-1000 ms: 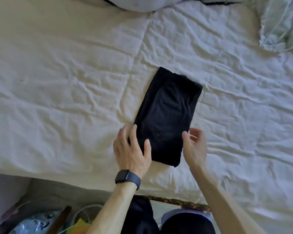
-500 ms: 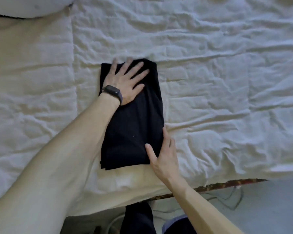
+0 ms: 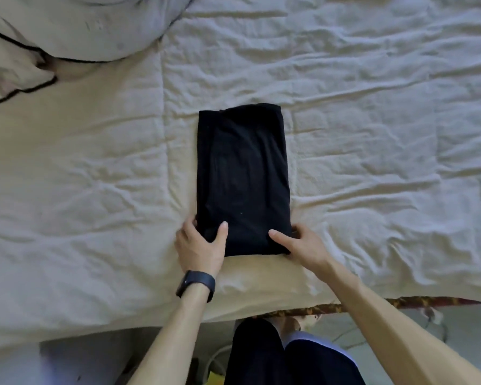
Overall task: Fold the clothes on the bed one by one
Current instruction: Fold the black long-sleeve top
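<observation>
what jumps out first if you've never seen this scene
A black folded garment lies mid-frame on the wrinkled cream bedspread, stark against it. The left hand, a dark watch on its wrist, and the right hand each grip a near corner, thumbs on top. A pale pillow sits far left.

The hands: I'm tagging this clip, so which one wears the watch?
The left hand, gripping the near left corner of the black garment: a dark watch bands its wrist; the right hand wears none.
</observation>
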`<state>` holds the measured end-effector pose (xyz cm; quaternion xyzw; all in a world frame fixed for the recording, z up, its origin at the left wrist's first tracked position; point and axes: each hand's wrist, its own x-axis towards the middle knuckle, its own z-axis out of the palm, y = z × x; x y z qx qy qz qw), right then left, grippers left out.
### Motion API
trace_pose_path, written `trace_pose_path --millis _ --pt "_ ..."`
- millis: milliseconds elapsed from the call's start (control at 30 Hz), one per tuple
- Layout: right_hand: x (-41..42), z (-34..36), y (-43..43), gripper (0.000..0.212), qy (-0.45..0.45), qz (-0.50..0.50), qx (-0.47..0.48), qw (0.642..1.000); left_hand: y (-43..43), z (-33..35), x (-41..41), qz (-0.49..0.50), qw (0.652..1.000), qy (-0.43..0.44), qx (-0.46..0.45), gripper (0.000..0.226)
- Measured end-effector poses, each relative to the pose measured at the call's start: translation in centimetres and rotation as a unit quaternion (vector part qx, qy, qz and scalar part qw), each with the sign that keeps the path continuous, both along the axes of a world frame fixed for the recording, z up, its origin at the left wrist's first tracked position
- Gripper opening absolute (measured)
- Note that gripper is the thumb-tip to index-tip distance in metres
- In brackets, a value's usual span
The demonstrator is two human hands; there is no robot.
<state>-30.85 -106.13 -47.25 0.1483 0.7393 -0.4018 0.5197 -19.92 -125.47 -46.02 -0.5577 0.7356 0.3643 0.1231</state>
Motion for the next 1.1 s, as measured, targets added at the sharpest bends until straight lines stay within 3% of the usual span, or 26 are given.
trace_pose_path --millis 67,100,167,300,367,433,500,633,767,867,1000,1100 --pt "0.2 0.0 -0.2 0.048 -0.032 -0.03 -0.012 0.999 1.2 0.9 1.2 0.135 0.983 0.014 0.122 0.052" --pt "0.3 0.1 -0.2 0.043 -0.041 -0.049 -0.022 0.998 1.4 1.1 1.4 0.157 0.976 0.002 0.148 0.049" --pt "0.6 0.5 0.1 0.036 -0.042 -0.08 -0.045 0.995 1.2 0.8 1.8 0.132 0.977 -0.024 0.168 0.068" --pt "1.0 2.0 1.8 0.033 0.015 -0.118 -0.069 0.991 1.1 -1.1 3.2 0.15 0.955 0.022 0.254 0.106" --pt "1.3 3.0 3.6 0.033 0.037 -0.139 -0.076 0.987 2.9 -0.4 3.8 0.151 0.942 0.042 0.297 0.091" --pt "1.9 4.0 6.0 0.032 0.043 -0.153 -0.085 0.984 6.1 0.9 4.4 0.15 0.93 0.071 0.326 0.056" --pt "3.0 5.0 8.8 0.027 0.032 -0.148 -0.089 0.984 9.8 1.7 5.9 0.177 0.925 0.083 0.327 0.041" --pt "6.7 5.9 15.6 0.023 -0.005 -0.118 -0.062 0.991 17.1 2.5 10.7 0.235 0.919 0.061 0.309 0.056" --pt "10.6 6.4 21.7 0.032 -0.025 -0.08 -0.015 0.996 23.4 4.1 14.5 0.302 0.899 0.053 0.313 0.02" --pt "12.1 7.5 23.8 0.045 0.012 -0.034 0.045 0.998 26.2 5.1 16.1 0.326 0.893 0.041 0.307 0.032" --pt "10.8 9.3 23.6 0.035 0.07 0.046 0.028 0.996 26.2 6.8 16.2 0.301 0.917 0.078 0.251 0.053" --pt "8.9 10.4 22.3 0.019 0.088 0.096 -0.021 0.991 24.3 7.8 15.1 0.216 0.942 0.143 0.215 0.039"
